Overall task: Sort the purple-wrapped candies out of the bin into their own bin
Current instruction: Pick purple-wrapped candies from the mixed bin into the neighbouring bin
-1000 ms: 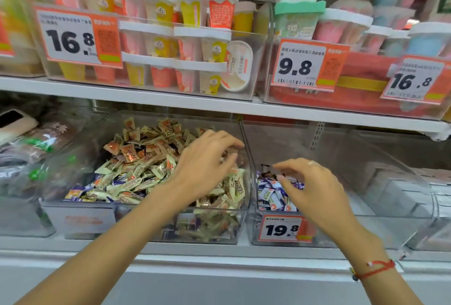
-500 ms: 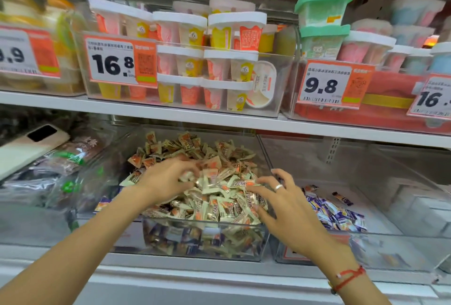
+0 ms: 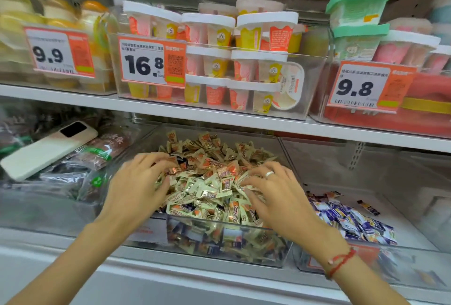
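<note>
A white upper shelf (image 3: 219, 119) carries clear tubs (image 3: 314, 99) of stacked lidded dessert cups (image 3: 266, 33), fronted by orange-and-white price tags (image 3: 151, 63) reading 9.9, 16.8 and 9.8. Green-lidded boxes (image 3: 358, 19) stand at the right. On the lower shelf's left, a pale phone (image 3: 46, 151) lies on bagged goods (image 3: 80, 170).

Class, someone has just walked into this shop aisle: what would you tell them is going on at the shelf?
A person is digging through a clear bin heaped with gold-wrapped candies. The left hand and the right hand both rest in the heap, fingers spread. The bin to the right holds a small pile of purple-wrapped candies.
</note>
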